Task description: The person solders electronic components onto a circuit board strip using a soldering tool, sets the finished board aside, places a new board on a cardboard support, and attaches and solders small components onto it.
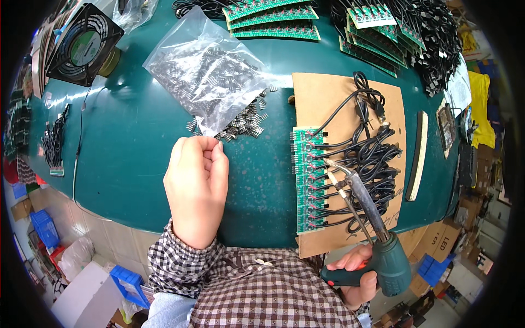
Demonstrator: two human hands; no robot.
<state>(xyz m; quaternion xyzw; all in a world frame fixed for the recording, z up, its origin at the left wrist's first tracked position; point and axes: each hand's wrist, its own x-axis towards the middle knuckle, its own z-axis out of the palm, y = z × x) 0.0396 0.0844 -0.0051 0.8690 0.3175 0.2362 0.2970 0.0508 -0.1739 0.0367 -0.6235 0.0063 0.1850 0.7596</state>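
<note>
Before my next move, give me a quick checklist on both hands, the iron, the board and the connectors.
1. Right hand gripping the iron: ok.
2. Tip clear of board and cables: cannot tell; they overlap in this view.
3. Board on the cardboard: ok, along its left edge.
4. Connectors all bagged: not ok; some lie loose on the table.
5. Left hand holding a connector: cannot tell.

The left hand [196, 188] bends its fingers at the edge of a pile of small parts [244, 124] beside a clear bag [188, 46]; the right hand [358, 259] grips a soldering gun [391, 265] pointed toward green circuit boards [309, 183] on cardboard [328, 101]
</note>
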